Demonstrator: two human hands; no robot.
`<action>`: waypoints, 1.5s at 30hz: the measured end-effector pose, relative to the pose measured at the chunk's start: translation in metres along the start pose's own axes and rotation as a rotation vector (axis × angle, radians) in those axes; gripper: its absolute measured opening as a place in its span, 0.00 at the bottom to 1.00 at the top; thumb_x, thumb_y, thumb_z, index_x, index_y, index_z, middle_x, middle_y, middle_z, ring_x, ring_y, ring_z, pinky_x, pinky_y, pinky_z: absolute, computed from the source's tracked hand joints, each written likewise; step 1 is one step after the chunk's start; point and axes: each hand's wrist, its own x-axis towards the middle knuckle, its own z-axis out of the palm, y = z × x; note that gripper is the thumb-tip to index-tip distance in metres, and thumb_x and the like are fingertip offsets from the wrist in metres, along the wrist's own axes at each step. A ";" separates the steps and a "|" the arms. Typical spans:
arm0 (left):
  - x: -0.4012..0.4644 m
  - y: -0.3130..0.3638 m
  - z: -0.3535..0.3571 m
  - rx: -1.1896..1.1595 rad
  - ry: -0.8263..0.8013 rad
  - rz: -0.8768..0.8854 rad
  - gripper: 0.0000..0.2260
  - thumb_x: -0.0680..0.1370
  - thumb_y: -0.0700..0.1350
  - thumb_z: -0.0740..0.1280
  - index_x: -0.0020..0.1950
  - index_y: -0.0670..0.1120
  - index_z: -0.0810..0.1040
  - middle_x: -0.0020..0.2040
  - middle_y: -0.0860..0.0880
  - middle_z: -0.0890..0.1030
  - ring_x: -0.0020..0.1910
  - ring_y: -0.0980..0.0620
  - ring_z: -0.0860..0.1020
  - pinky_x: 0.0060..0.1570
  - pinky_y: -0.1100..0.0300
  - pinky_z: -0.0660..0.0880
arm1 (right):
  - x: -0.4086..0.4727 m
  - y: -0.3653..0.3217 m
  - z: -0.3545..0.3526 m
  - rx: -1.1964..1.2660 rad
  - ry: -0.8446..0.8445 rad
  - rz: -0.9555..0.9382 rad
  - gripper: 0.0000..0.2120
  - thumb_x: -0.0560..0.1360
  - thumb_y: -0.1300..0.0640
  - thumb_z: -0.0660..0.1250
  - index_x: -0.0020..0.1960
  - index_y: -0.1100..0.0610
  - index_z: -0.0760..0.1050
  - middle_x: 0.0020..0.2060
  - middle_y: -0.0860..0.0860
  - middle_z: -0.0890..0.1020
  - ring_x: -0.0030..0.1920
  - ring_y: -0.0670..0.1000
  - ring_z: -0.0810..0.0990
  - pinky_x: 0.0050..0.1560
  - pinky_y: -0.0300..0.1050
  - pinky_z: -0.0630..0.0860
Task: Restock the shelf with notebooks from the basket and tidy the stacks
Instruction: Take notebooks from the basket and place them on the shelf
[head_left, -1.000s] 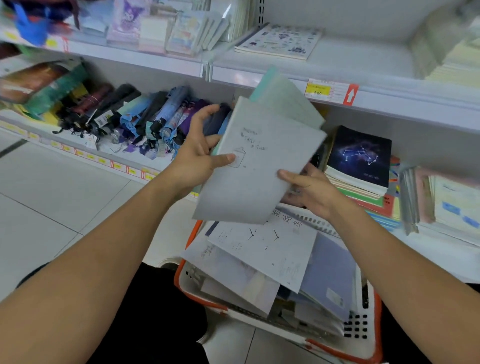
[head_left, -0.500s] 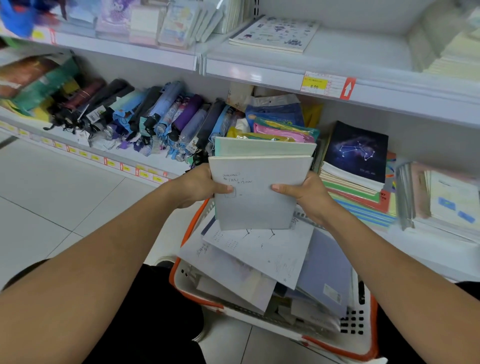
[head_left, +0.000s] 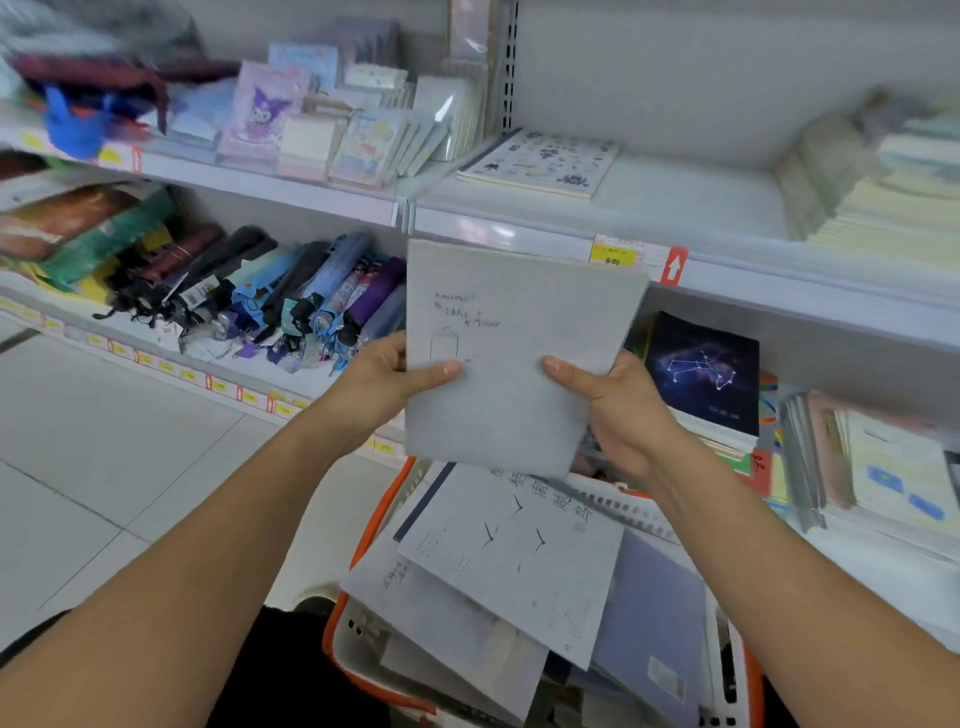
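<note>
I hold a grey notebook upright in front of the shelf edge, its cover with faint handwriting facing me. My left hand grips its left edge, thumb on the cover. My right hand grips its right edge the same way. Any notebooks behind the grey cover are hidden. Below my hands stands the white basket with an orange rim, full of loose notebooks, a white one with bird marks on top. On the lower shelf to the right lies a stack topped by a dark constellation notebook.
The upper shelf carries a patterned white notebook at its left and pale stacks at its right. Folded umbrellas fill the lower shelf on the left. More notebook stacks lie far right. A yellow price tag sits on the rail.
Both hands have lifted the notebook from lying tilted and flat to standing upright and higher, level with the upper shelf's rail. The teal notebook behind it is no longer visible.
</note>
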 end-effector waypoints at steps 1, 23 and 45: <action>-0.001 0.010 0.000 0.043 0.023 0.061 0.10 0.77 0.41 0.69 0.58 0.49 0.79 0.49 0.60 0.84 0.47 0.64 0.82 0.43 0.71 0.77 | 0.004 -0.017 0.005 0.030 0.004 -0.031 0.18 0.74 0.66 0.71 0.63 0.63 0.77 0.55 0.56 0.85 0.52 0.53 0.85 0.46 0.43 0.82; 0.059 0.101 -0.030 -0.391 0.159 0.004 0.18 0.82 0.56 0.58 0.65 0.46 0.73 0.60 0.47 0.80 0.57 0.47 0.80 0.54 0.53 0.78 | 0.126 -0.182 0.031 0.326 0.168 0.277 0.08 0.83 0.68 0.54 0.47 0.64 0.68 0.41 0.65 0.74 0.13 0.42 0.66 0.21 0.36 0.75; 0.053 0.077 -0.021 -0.052 0.146 -0.001 0.11 0.81 0.50 0.62 0.56 0.44 0.77 0.51 0.44 0.83 0.45 0.48 0.83 0.49 0.53 0.80 | 0.214 -0.156 0.026 -1.328 0.328 0.076 0.23 0.82 0.43 0.60 0.39 0.61 0.71 0.31 0.56 0.77 0.29 0.54 0.74 0.30 0.41 0.69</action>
